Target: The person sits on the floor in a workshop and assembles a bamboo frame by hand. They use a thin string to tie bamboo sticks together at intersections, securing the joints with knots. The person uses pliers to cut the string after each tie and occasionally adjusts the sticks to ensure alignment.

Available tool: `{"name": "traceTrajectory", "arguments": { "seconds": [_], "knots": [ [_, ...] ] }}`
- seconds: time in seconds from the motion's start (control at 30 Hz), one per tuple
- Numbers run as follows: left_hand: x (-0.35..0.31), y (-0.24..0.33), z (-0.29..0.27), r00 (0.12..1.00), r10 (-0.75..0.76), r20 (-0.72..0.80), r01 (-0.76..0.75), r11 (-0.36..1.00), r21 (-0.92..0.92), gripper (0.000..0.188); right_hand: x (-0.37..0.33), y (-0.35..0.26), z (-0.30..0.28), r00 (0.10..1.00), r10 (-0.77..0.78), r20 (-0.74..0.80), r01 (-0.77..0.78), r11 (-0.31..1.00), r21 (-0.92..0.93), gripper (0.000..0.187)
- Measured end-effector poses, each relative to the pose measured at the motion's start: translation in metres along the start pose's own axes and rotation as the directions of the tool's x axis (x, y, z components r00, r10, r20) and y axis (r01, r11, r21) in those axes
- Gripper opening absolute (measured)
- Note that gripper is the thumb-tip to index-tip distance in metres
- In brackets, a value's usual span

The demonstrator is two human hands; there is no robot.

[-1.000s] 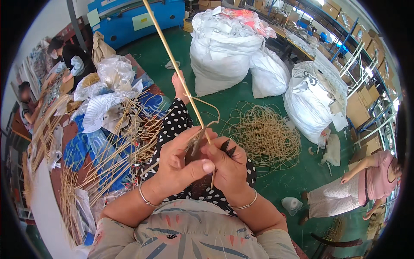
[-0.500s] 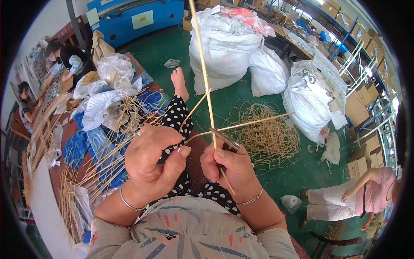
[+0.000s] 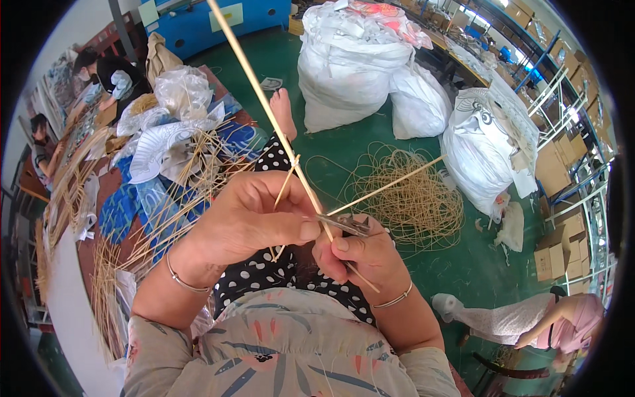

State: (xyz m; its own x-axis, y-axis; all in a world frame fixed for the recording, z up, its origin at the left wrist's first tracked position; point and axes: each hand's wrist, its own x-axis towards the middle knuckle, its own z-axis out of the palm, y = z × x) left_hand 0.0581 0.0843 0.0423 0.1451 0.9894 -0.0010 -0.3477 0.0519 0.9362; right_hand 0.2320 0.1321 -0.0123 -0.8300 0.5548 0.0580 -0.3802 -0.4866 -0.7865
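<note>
A long pale bamboo stick (image 3: 261, 96) runs slantwise through my grip. My right hand (image 3: 362, 255) is closed round its lower part, the thin end poking out below. In the same hand is a small metal tool (image 3: 348, 225) with narrow jaws; its exact kind is hard to tell. A thinner bamboo strip (image 3: 397, 184) sticks out to the right from where it meets the stick. My left hand (image 3: 258, 215) is closed, thumb and fingers pinching at this crossing, partly hiding it. A bent strip (image 3: 284, 185) joins the stick higher up and passes behind my left hand.
A tangled coil of thin strips (image 3: 420, 208) lies on the green floor. Beyond stand stuffed white sacks (image 3: 350, 73). Bamboo sticks (image 3: 149, 238) and plastic bags (image 3: 182, 92) are heaped to my left. Two people sit at far left; another person (image 3: 549, 321) is at right.
My left hand has moved right to the crossing and pinches there; before, it held the bent strip farther left. The stick's top has tilted left. My right hand has shifted slightly right and down.
</note>
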Motion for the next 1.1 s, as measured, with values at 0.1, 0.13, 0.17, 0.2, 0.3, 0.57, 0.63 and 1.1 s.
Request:
{"name": "traceTrajectory", "arguments": {
  "seconds": [0.1,0.13,0.17,0.2,0.3,0.57,0.63,1.1],
  "knots": [
    [-0.003,-0.002,0.001,1.0,-0.007,0.016,0.007,1.0,0.027,0.02,-0.002,-0.004,0.001,0.998,0.03,-0.046,-0.033,0.997,-0.074,0.021],
    [-0.005,-0.003,0.001,1.0,-0.007,0.008,0.006,1.0,0.031,0.02,-0.003,-0.005,0.001,0.998,0.04,-0.057,-0.046,0.994,-0.096,0.02],
    [-0.006,-0.003,0.001,1.0,-0.005,0.002,0.005,0.999,0.037,0.02,-0.003,-0.006,0.0,0.998,0.053,-0.046,-0.058,0.993,-0.104,0.02],
    [-0.007,-0.003,0.002,1.0,-0.004,-0.004,0.004,0.999,0.044,0.02,-0.004,-0.007,-0.001,0.997,0.066,-0.036,-0.07,0.991,-0.113,0.02],
    [-0.009,-0.003,0.005,0.998,0.057,-0.002,-0.057,0.998,0.035,0.018,-0.005,-0.013,0.002,0.993,0.111,-0.035,-0.115,0.987,-0.112,0.018],
    [-0.01,0.011,-0.001,0.99,-0.023,0.136,-0.025,0.938,0.345,0.012,-0.006,-0.027,-0.012,0.95,0.311,0.044,-0.297,0.936,-0.189,0.018],
    [-0.01,0.007,-0.001,0.995,-0.033,0.092,0.001,0.947,0.322,0.012,-0.006,-0.033,-0.013,0.942,0.334,0.034,-0.32,0.924,-0.209,0.019],
    [-0.006,-0.046,0.021,0.901,0.383,-0.203,-0.389,0.921,0.008,0.02,-0.007,0.012,0.0,0.923,-0.322,-0.212,0.318,0.947,-0.053,0.023]
  ]
}}
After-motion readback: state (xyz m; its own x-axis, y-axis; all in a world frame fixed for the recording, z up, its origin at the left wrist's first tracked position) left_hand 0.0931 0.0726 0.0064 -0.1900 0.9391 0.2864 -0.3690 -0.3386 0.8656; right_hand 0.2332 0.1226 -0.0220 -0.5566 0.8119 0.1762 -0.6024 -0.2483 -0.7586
